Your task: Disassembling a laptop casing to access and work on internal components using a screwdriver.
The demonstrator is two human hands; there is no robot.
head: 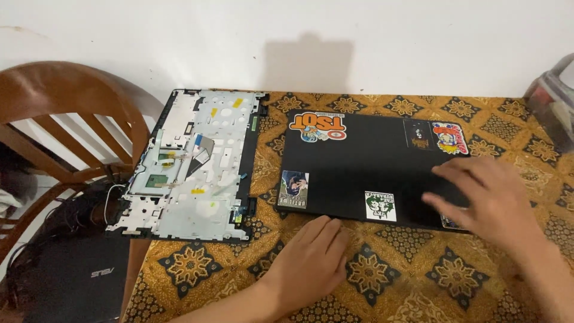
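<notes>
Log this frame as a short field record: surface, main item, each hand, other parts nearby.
surface: table under a brown and gold patterned cloth
main item: closed black laptop, stickers on the lid
left hand: flat on the cloth, fingertips at the laptop's near edge
right hand: spread flat on the lid's right part
nearby: removed metal-backed laptop panel left of the laptop; wooden chair; second dark laptop lower left
</notes>
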